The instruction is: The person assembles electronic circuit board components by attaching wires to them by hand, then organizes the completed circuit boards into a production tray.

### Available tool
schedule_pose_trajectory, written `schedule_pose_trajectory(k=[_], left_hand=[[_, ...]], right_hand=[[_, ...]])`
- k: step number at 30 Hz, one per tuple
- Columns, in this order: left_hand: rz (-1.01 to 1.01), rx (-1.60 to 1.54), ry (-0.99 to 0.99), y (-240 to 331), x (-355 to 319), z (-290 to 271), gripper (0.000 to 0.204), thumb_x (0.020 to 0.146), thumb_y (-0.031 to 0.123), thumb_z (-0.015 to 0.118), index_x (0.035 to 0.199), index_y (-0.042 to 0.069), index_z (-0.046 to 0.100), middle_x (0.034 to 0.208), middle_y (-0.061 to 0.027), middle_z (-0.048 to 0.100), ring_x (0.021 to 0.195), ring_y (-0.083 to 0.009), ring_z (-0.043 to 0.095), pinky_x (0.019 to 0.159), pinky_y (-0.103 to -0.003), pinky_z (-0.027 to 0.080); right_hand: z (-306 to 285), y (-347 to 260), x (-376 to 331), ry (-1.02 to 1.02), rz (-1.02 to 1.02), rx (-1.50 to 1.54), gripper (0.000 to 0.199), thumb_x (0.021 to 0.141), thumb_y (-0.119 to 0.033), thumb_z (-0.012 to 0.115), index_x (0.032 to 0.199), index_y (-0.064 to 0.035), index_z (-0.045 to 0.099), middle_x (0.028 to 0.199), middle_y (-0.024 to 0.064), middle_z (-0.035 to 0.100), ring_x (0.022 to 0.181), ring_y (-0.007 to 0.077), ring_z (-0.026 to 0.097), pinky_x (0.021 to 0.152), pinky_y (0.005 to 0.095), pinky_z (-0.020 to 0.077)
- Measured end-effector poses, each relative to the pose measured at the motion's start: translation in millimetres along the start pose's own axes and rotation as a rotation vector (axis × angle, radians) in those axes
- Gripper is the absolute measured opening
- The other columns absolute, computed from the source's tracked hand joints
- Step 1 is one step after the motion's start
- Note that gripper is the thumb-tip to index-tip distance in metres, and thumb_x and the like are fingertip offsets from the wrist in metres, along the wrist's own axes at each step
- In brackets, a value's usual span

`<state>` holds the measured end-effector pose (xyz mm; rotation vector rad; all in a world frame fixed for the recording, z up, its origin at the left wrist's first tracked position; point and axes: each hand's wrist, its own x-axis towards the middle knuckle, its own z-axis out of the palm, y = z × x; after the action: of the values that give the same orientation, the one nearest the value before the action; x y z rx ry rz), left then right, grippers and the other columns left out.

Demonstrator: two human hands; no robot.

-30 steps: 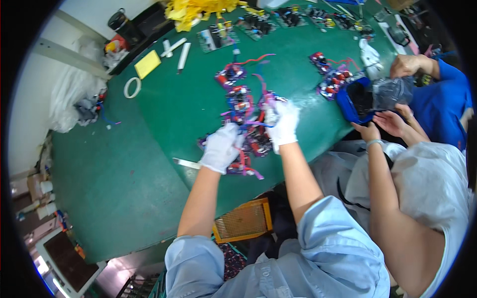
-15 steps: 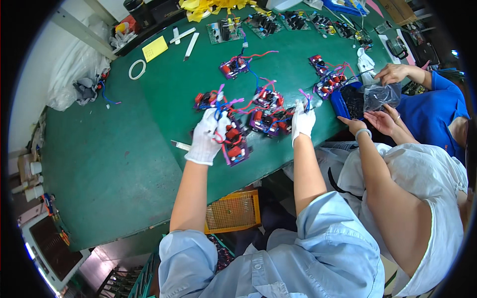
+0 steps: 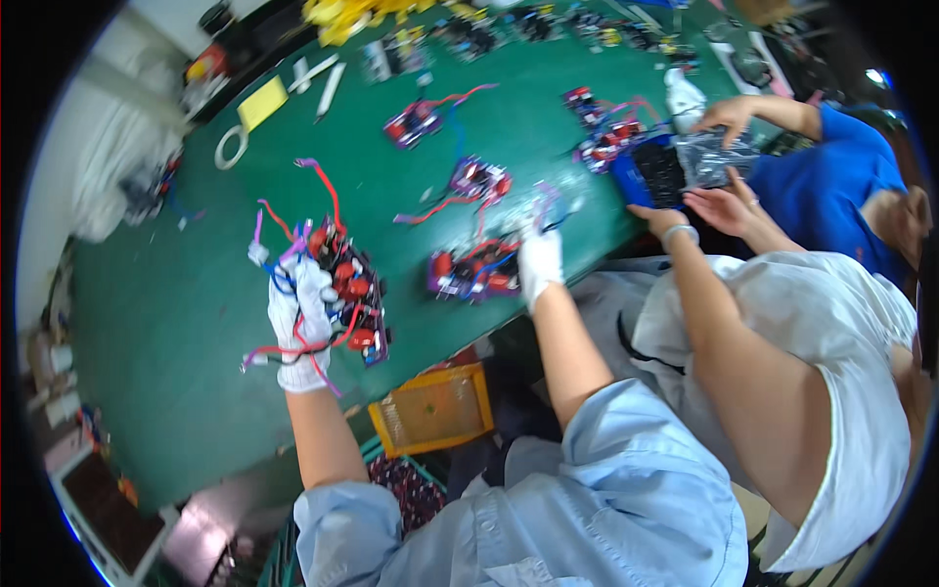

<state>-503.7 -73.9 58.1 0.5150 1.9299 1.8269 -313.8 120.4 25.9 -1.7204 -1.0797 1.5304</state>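
My left hand (image 3: 298,318), in a white glove, is closed on the blue wires of several purple circuit boards (image 3: 357,293) with red components. Loose red and purple leads hang over the glove. My gloved right hand (image 3: 541,262) is closed around thin wires (image 3: 551,207) at the right end of another group of boards (image 3: 474,271); its fingertips are blurred. Just beyond this group lies a further wired board (image 3: 479,179), and farther back a single one (image 3: 413,124).
To the right, co-workers' hands (image 3: 729,122) handle a clear plastic bag (image 3: 717,157) beside a blue bin (image 3: 636,186) of black parts. More boards (image 3: 611,142) lie near it. A yellow pad (image 3: 262,104), a tape ring (image 3: 231,147) and green boards (image 3: 469,37) line the back.
My left hand has moved left and nearer with its boards, apart from the others. My right hand has come slightly nearer. The whole view has shifted a little.
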Motion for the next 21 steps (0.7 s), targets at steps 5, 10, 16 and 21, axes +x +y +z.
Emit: schedule_pose_trajectory(k=[5, 10, 16, 21], left_hand=[[0.12, -0.027, 0.028, 19.2, -20.6, -22.4, 0.017, 0.089, 0.018, 0.048, 0.098, 0.004, 0.045, 0.073, 0.0014, 0.048, 0.057, -0.0042, 0.045, 0.051, -0.019, 0.041], [-0.53, -1.653, -0.124, 25.2, -56.9, -101.2, 0.023, 0.088, 0.021, 0.034, 0.066, 0.019, 0.037, 0.06, 0.0053, 0.029, 0.055, -0.0077, 0.027, 0.055, -0.025, 0.022], [-0.711, -1.828, -0.444, 21.2, -86.9, -42.4, 0.024, 0.088, 0.019, 0.037, 0.065, 0.02, 0.038, 0.06, 0.0072, 0.03, 0.053, -0.0056, 0.027, 0.05, -0.023, 0.026], [-0.639, -1.941, -0.353, 17.1, -164.8, -102.6, 0.023, 0.088, 0.019, 0.038, 0.065, 0.02, 0.037, 0.06, 0.0073, 0.03, 0.052, -0.0051, 0.028, 0.048, -0.022, 0.026]], right_hand=[[6.3, -9.2, 3.0, 0.046, 0.145, 0.105, 0.018, 0.076, -0.024, 0.059, 0.085, -0.0087, 0.056, 0.071, 0.0003, 0.051, 0.066, 0.0109, 0.044, 0.061, 0.0278, 0.0356], [7.0, -35.4, -28.0, -0.277, 0.094, 0.118, 0.029, 0.081, -0.028, 0.057, 0.095, -0.0034, 0.052, 0.074, 0.003, 0.051, 0.063, 0.0119, 0.044, 0.06, 0.029, 0.0405], [0.4, -12.1, -62.9, -0.596, 0.139, 0.051, 0.024, 0.079, -0.032, 0.053, 0.082, -0.0084, 0.054, 0.068, 0.0, 0.048, 0.063, 0.0095, 0.045, 0.058, 0.0243, 0.0354], [19.6, -4.9, -112.3, -0.615, 0.127, 0.087, 0.022, 0.079, -0.031, 0.053, 0.081, -0.0087, 0.052, 0.068, -0.0002, 0.045, 0.06, 0.0097, 0.039, 0.05, 0.0281, 0.0336]])
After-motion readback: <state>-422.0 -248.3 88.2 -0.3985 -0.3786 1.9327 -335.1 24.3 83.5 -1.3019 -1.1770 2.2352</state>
